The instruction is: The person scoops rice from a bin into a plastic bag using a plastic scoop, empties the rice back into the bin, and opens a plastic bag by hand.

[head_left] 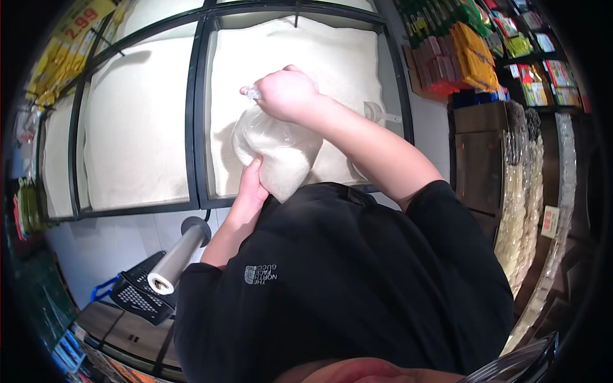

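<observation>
A: Furniture, top of view?
B: Black-framed display unit [199, 115], split into compartments. Pale, tile-like panelling [128, 231] below it.
A: Left side?
B: Yellow packets [54, 70] hung at upper left, price sign [82, 22] above, reads 2.99. Lower left: black perforated basket [135, 295], near a brown cabinet [115, 332] with wood-look top.
A: Right side?
B: Dark shelving [543, 110] with colourful packets, upper right. Beneath, a brown wood-look cabinet [476, 169] beside long goods in clear wrap [518, 210]. Small price card [550, 221] there, figures unclear.
A: Light?
B: White, strong over the unit; dimmer towards both sides.
</observation>
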A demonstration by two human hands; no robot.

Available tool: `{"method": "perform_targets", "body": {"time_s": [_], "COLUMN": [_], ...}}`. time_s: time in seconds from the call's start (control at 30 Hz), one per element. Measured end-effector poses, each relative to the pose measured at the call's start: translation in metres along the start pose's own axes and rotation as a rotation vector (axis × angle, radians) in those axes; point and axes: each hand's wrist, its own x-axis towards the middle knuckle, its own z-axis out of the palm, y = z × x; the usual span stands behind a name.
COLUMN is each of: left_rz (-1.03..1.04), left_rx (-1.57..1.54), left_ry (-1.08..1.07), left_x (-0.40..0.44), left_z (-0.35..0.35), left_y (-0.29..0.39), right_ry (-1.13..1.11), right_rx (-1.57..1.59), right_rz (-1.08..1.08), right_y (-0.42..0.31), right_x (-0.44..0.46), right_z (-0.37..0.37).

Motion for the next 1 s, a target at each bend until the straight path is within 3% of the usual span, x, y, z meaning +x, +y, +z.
{"method": "perform_targets", "body": {"time_s": [0.17,0.3,0.57,1.0], "left_rz": [-0.047,-0.180,-0.202,-0.190], "left_rx": [0.065,0.065,0.145,0.132], "left_ry": [-0.037,0.127,0.230,0.271], "left_x": [-0.011,-0.016,-0.024,-0.034], "left_z": [0.005,0.010,0.014,0.065], "left_y": [0.006,0.008,0.009,0.000], "right_ry": [-0.037,-0.024,0.036,0.075], "right_rx": [0.151,0.326,0.686,0.859], "right_rz": [0.046,0.091,0.208,0.298], "right_y": [0.009,0.021,0.052,0.091], "right_x": [0.001,-0.004,0.001,0.011], "right_z": [0.017,0.044,0.083,0.105]}}
